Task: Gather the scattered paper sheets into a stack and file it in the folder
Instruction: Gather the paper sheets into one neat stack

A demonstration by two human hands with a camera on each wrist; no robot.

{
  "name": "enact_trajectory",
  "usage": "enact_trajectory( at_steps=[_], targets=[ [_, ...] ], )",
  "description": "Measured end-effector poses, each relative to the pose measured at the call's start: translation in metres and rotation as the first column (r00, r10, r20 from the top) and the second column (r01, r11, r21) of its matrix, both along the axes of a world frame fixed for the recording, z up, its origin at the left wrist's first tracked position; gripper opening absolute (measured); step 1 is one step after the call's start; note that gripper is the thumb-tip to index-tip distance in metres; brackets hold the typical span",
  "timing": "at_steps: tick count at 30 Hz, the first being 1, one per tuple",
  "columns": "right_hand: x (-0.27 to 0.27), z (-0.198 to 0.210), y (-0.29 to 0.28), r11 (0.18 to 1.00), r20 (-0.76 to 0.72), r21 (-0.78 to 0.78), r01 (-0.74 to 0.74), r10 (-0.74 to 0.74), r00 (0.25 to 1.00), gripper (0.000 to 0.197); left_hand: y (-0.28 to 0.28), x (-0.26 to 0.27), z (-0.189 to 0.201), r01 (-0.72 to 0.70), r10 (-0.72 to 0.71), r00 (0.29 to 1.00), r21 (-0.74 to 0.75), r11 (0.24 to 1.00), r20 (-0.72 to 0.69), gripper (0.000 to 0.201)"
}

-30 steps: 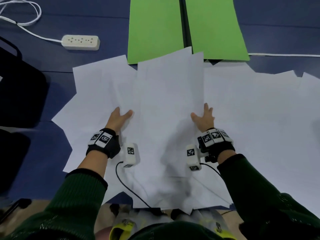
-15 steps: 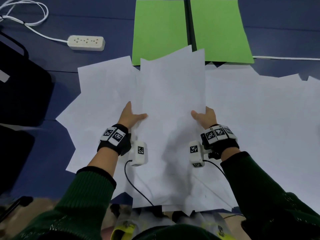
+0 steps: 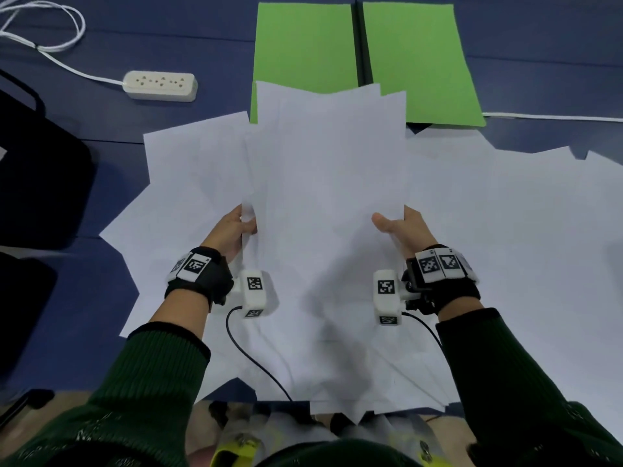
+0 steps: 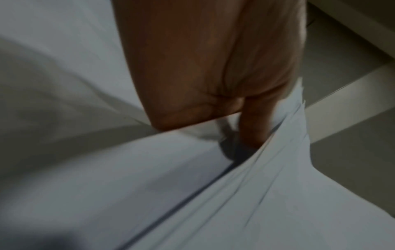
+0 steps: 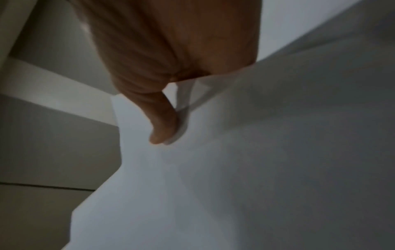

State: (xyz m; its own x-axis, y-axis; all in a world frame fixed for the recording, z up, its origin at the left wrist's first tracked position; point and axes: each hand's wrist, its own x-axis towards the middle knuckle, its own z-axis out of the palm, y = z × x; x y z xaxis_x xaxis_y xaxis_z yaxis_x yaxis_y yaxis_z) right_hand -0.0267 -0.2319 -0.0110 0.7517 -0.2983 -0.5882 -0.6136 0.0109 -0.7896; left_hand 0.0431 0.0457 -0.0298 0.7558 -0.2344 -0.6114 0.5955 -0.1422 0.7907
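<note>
Several white paper sheets [image 3: 505,214] lie fanned over a dark blue table. In the middle, a loose bunch of sheets [image 3: 330,170] is held between both hands. My left hand [image 3: 241,224] grips the bunch's left edge, thumb on top, fingers hidden under the paper [image 4: 245,194]. My right hand [image 3: 397,224] grips the right edge, thumb on top; the right wrist view shows its fingers tucked beneath the sheets [image 5: 213,169]. An open green folder [image 3: 303,45] lies flat at the far middle of the table, its near edge partly covered by the bunch.
A white power strip [image 3: 160,85] with its cord lies at the far left. A black bag [image 3: 37,183] sits at the table's left edge. A white cable [image 3: 553,116] runs along the far right. Loose sheets spread widely to the right and left.
Both hands went from resting flat on the paper to gripping the side edges of a central bunch. More sheets have been drawn into the bunch, now reaching over the folder's near edge.
</note>
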Motion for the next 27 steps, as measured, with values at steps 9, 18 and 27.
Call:
enact_trajectory(
  at_steps=[9, 18, 27],
  targets=[
    [-0.007, -0.014, 0.009, 0.996, 0.105, 0.058, -0.061, 0.055, 0.993, 0.052, -0.029, 0.006, 0.0, -0.039, 0.044, 0.998, 0.103, 0.994, -0.048, 0.064],
    [-0.003, -0.019, 0.014, 0.981, -0.05, 0.064, 0.181, -0.178, 0.983, 0.044, -0.044, -0.001, -0.001, -0.186, 0.178, 0.982, 0.173, 0.967, 0.059, 0.059],
    [-0.001, 0.003, -0.029, 0.966, -0.012, -0.15, 0.211, -0.215, 0.977, 0.044, -0.035, 0.004, -0.012, 0.081, -0.091, 0.996, 0.352, 0.933, 0.013, 0.047]
  ],
)
